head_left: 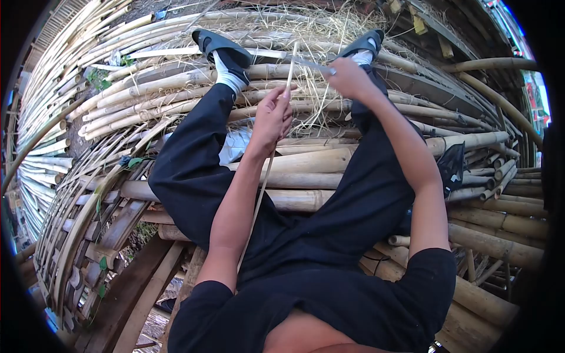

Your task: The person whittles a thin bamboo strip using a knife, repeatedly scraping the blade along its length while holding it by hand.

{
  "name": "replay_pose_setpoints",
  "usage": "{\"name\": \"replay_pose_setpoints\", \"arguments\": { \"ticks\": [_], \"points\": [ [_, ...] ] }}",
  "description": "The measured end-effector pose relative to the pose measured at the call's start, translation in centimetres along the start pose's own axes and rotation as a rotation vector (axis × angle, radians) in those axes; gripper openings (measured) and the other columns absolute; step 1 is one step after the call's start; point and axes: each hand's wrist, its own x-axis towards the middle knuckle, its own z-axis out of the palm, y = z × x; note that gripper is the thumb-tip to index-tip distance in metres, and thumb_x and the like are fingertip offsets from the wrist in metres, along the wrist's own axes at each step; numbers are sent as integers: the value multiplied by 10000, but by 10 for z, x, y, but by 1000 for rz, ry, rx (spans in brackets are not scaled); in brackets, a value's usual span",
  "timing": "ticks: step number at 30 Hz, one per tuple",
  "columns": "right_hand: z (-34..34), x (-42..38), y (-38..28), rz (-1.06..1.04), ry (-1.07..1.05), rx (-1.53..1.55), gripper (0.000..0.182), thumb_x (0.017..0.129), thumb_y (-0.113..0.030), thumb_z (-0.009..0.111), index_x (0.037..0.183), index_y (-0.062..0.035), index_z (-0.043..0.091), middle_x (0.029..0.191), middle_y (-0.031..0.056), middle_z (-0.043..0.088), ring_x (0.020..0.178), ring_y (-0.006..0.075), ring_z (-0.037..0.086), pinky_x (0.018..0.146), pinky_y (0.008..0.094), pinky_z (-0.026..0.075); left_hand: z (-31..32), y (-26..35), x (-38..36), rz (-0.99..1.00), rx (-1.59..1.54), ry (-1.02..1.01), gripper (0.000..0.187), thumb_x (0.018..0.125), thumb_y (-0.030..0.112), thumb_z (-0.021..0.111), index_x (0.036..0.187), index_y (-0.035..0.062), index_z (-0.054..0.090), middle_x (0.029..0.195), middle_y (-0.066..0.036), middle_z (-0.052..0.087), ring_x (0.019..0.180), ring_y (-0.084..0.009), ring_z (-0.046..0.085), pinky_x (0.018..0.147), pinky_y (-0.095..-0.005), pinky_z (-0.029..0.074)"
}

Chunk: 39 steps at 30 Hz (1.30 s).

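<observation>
My left hand (272, 122) is closed around a long, thin bamboo strip (291, 69), thumb pointing up along it. The strip's far end rises past my fingers, and its lower length runs back along my forearm to my lap. To the right and a little farther out, my right hand (348, 79) grips a knife (313, 64), its handle mostly hidden in the fist. The blade points left, and its tip overlaps the strip near the far end in this view.
Pale shavings (321, 100) lie scattered between my feet, which wear dark sandals (226, 50). Stacked bamboo poles (312, 162) run crosswise under my legs. Bundled bamboo (118, 97) fills the left side. A white plastic bag (235, 144) lies by my left knee, a black bag (451, 167) at right.
</observation>
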Motion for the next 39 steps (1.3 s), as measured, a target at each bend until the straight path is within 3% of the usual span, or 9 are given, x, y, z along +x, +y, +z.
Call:
{"name": "replay_pose_setpoints", "arguments": {
  "ticks": [7, 17, 19, 21, 23, 27, 29, 31, 39],
  "points": [
    [36, -6, -30, -3, -18, -33, 244, 723, -183, 540, 712, 36, 647, 755, 255, 628, 755, 400, 629, 733, 460, 508, 1, -7, 2, 58, 169, 32, 233, 976, 168, 474, 1151, 33, 547, 620, 32, 466, 380, -21, 339, 333, -192, 258],
    [44, 29, 6, 107, -44, -120, 264, 710, -196, 561, 768, 40, 665, 833, 238, 657, 820, 365, 654, 758, 424, 526, -1, -14, 11, 42, 228, 124, 255, 980, 172, 469, 1164, 35, 582, 595, 55, 426, 401, -6, 339, 358, -173, 256],
    [37, 37, 28, 291, -26, -95, 276, 724, -208, 559, 803, 28, 678, 860, 228, 664, 825, 373, 653, 766, 429, 523, 0, -12, 2, 28, 255, 120, 253, 980, 170, 469, 1161, 34, 583, 595, 55, 425, 400, -5, 337, 354, -175, 252],
    [55, 60, 126, 288, 27, -59, 299, 753, -239, 561, 843, 17, 688, 881, 232, 664, 831, 386, 650, 784, 435, 514, -6, -17, -8, 33, 292, 89, 252, 978, 167, 475, 1163, 33, 583, 603, 53, 427, 394, -4, 329, 339, -179, 244],
    [25, 39, 127, 616, 339, -18, 323, 781, -274, 557, 823, 16, 692, 860, 239, 662, 834, 387, 649, 796, 441, 504, -14, -24, -14, 39, 231, 116, 263, 977, 173, 478, 1175, 27, 572, 606, 49, 438, 385, -4, 327, 332, -175, 244],
    [4, 20, 66, 434, 230, -35, 332, 782, -276, 547, 756, 26, 684, 804, 243, 656, 817, 394, 647, 774, 453, 506, -14, -11, -7, -20, 155, 160, 277, 974, 189, 481, 1165, 9, 572, 583, 52, 447, 408, -11, 339, 350, -190, 246],
    [27, 24, 52, 129, 191, -48, 354, 783, -281, 539, 726, 48, 658, 715, 264, 621, 728, 388, 647, 691, 459, 515, -11, -12, 0, -7, 226, 163, 292, 970, 202, 492, 1183, 11, 553, 582, 47, 447, 402, -12, 340, 341, -192, 244],
    [31, 13, 8, 144, -38, -50, 312, 776, -241, 544, 752, 48, 660, 732, 252, 635, 724, 391, 647, 699, 448, 523, -9, -14, 1, -6, 258, 181, 266, 964, 195, 502, 1126, 4, 590, 577, 42, 465, 420, -17, 351, 364, -198, 257],
    [56, -8, -45, 59, -109, -52, 267, 723, -193, 568, 774, 58, 645, 808, 262, 644, 769, 407, 643, 731, 464, 527, -7, -27, 5, 414, 890, 319, 192, 909, 109, 538, 899, -56, 635, 531, -28, 490, 486, -68, 415, 470, -276, 342]
  ]
}}
